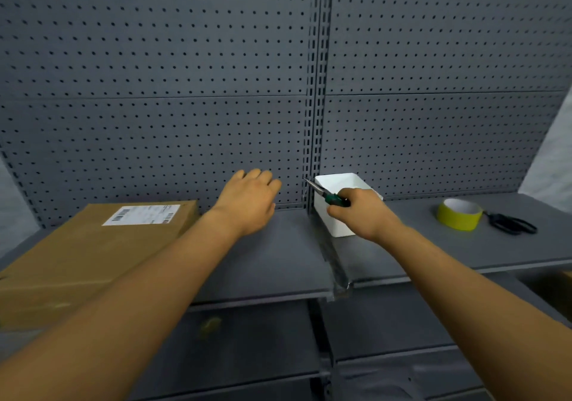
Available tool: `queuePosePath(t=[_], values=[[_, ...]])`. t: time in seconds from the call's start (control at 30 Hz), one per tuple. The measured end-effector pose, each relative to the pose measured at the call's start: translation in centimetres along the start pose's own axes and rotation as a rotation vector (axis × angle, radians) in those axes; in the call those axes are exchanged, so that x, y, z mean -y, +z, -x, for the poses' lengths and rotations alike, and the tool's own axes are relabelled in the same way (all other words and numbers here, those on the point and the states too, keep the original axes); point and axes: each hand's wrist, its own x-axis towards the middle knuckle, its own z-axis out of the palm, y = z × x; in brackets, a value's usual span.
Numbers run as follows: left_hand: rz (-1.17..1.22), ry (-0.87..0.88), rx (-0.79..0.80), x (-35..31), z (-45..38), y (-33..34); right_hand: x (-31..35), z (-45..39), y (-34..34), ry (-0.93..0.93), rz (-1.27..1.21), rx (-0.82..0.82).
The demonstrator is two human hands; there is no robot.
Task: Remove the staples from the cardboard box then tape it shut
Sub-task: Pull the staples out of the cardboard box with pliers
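Note:
A flat brown cardboard box [93, 252] with a white shipping label lies on the grey shelf at the left. My left hand [250, 199] hovers over the shelf to the right of the box, fingers loosely bent, holding nothing. My right hand [359, 211] grips green-handled pliers [328, 194], their jaws pointing up-left over a white bin [340, 184]. A roll of yellow tape [459, 214] stands on the right shelf section.
Black scissors [510, 224] lie just right of the tape. The grey shelf [278, 261] has a seam with a metal bracket in the middle. A grey pegboard wall [185, 91] rises behind. Lower shelves sit beneath.

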Motion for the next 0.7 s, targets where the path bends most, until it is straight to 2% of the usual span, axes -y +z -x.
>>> queuePosePath(t=[0.27,0.53,0.7], values=[[-0.019,-0.030,0.075,-5.1,-6.4,2.0,-7.1,-4.8,-4.6,0.026,-0.001,-0.010],[0.014,-0.029,0.136,-7.6,-9.1,3.4,-11.0,-7.1,-4.1,0.109,0.068,0.069],[0.037,-0.036,0.151,-7.5,-9.0,4.1,-11.3,-7.4,-3.4,0.139,0.073,0.047]])
